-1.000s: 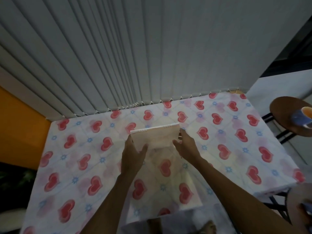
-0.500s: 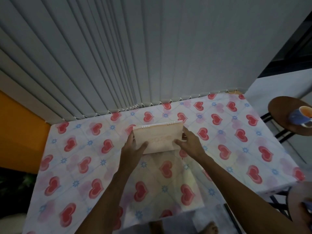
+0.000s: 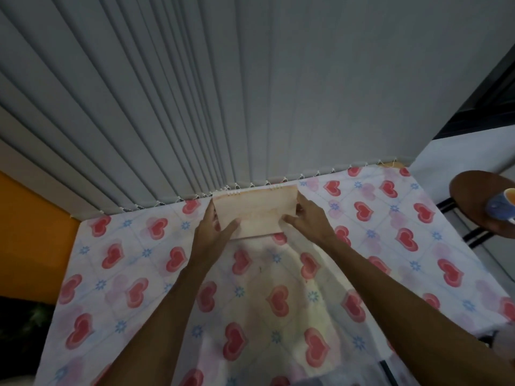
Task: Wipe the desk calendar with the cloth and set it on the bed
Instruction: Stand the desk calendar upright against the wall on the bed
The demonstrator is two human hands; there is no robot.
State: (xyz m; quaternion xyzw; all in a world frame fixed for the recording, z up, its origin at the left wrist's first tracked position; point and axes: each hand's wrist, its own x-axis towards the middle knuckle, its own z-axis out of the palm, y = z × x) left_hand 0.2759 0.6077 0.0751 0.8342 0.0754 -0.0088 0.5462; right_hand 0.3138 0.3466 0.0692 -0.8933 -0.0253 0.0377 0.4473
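Note:
A pale peach desk calendar (image 3: 256,211) with white spiral rings along its top edge stands near the far edge of the bed (image 3: 117,274), which is covered by a white sheet with red hearts. My left hand (image 3: 213,227) grips its left side, thumb across the front. My right hand (image 3: 308,218) holds its right side, thumb on the lower front. No cloth is in sight.
Grey vertical blinds (image 3: 223,107) hang right behind the calendar. At the right, a round brown stool (image 3: 473,196) carries a blue cup (image 3: 501,204). An orange wall (image 3: 30,232) borders the bed at the left.
Both hands have carried the calendar away from me toward the blinds, from the middle of the bed to its far edge.

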